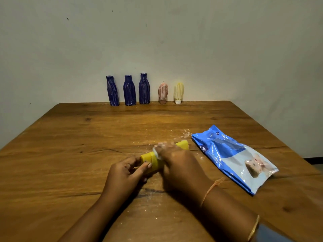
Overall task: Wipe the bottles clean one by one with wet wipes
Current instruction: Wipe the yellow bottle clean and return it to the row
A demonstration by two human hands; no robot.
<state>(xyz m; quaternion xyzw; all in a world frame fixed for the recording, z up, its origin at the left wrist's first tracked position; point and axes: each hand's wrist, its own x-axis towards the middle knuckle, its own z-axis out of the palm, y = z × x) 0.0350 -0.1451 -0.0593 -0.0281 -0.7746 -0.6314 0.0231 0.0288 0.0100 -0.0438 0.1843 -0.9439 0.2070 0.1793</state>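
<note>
Yellow bottle [147,158] lies on its side on the tabletop [70,137], midway between the side edges and closer to the near edge, with its long axis running near-left to far-right. The left hand [125,173] pinches its near-left end. The right hand [176,165] wraps the mid-body, its fingers [163,147] curled and pressing a wipe [156,151] to it. The bare far-right end lies just beyond those fingers, so I judge the right hand nearer for the next stroke. Streaked bottles [129,90] stand along the far edge, and the pack [234,158] lies toward the right edge.
</note>
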